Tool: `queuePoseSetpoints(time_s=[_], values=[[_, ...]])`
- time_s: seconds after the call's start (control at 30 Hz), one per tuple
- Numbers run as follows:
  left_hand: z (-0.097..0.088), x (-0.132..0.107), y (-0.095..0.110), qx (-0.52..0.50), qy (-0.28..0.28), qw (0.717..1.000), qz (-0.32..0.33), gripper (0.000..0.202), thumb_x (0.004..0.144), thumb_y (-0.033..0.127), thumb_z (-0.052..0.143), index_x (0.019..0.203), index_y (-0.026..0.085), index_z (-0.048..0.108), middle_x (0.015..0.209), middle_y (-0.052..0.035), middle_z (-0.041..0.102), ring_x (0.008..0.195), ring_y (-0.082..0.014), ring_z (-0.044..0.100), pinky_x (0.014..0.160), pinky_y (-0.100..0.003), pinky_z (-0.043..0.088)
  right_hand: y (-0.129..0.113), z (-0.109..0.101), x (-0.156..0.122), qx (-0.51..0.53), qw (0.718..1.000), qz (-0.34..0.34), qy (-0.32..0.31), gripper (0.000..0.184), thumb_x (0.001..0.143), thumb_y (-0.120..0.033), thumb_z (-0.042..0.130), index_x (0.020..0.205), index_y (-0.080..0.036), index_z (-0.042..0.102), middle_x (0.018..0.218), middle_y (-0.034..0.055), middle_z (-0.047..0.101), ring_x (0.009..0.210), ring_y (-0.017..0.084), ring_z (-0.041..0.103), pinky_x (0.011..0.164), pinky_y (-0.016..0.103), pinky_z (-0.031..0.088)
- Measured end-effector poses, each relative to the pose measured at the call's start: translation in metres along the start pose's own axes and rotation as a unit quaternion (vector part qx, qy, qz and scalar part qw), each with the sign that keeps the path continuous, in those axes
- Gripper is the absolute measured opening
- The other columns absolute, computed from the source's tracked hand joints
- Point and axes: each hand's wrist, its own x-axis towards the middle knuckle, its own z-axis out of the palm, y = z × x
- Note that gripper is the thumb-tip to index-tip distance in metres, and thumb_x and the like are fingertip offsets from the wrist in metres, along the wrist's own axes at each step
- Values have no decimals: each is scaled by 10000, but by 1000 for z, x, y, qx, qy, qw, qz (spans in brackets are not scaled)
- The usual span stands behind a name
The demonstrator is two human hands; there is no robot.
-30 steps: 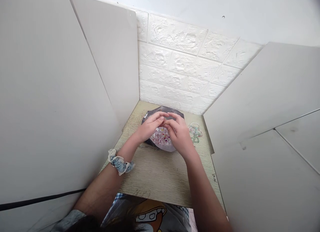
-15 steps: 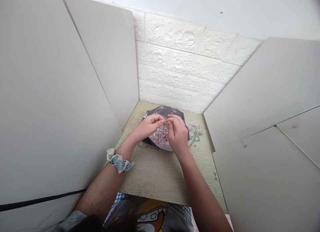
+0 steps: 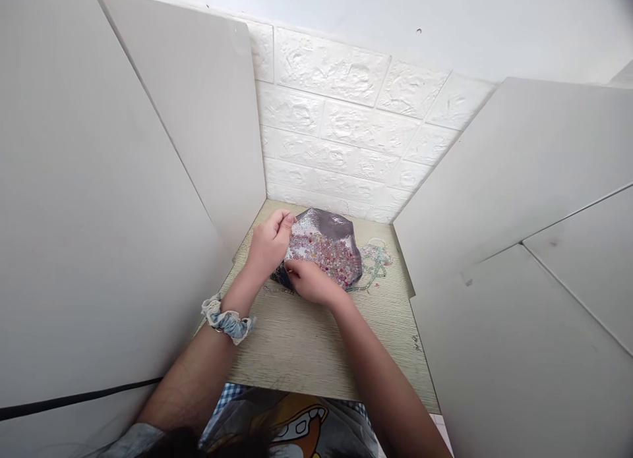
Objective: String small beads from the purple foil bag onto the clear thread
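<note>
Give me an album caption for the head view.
Left hand grips the rim of the bead bag; right hand rests at its near edge.

Left hand and right hand grip a bead-filled bag.

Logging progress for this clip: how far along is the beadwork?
Done: beaded strands lie on the table beside the tray. In hand: left hand pinches at the tray's left rim, right hand touches its near edge. Left: many loose beads fill the tray.
</note>
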Motion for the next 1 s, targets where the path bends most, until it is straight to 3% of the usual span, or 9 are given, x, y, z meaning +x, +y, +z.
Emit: queuePoseSetpoints(time_s=[0.17, 0.4, 0.67, 0.8, 1.0], values=[[0, -2, 4, 42, -5, 999, 8, 267, 822, 370, 331, 778, 182, 516, 534, 31, 407, 500, -98, 363, 503, -215, 282, 2, -5, -2, 3, 997, 49, 53, 293, 749, -69, 351, 949, -145, 552, 1007, 81, 570, 933, 145, 504, 824, 263, 368], [-3, 1, 0, 44, 22, 999, 16, 258, 826, 357, 337, 769, 178, 514, 591, 11, 477, 545, -104, 412, 525, -213, 302, 7, -5, -9, -143, 969, 191, 70, 269, 783, -147, 365, 991, -129, 534, 1273, 154, 364, 1117, 232, 393, 896, 356, 326], [-4, 2, -3, 43, 22, 999, 21, 266, 834, 354, 319, 754, 178, 502, 642, 4, 508, 562, -101, 434, 559, -217, 323, 13, -20, -5, -227, 926, 294, 66, 379, 783, -286, 408, 1129, -140, 459, 1306, 170, 318, 1179, 351, 287, 906, 522, 262], [-4, 3, -4, 46, 21, 998, 29, 272, 837, 352, 310, 751, 176, 499, 637, 6, 500, 561, -100, 431, 561, -219, 324, 23, -34, 4, -240, 910, 330, 72, 408, 782, -318, 415, 1147, -137, 423, 1321, 178, 282, 1182, 350, 268, 860, 480, 324], [-2, 3, -7, 67, 10, 997, 34, 272, 838, 355, 306, 740, 183, 492, 581, 22, 457, 542, -102, 419, 538, -221, 312, 27, -42, 17, -204, 903, 376, 29, 443, 753, -353, 458, 1137, -140, 401, 1192, 155, 395, 1097, 318, 356, 825, 414, 360]])
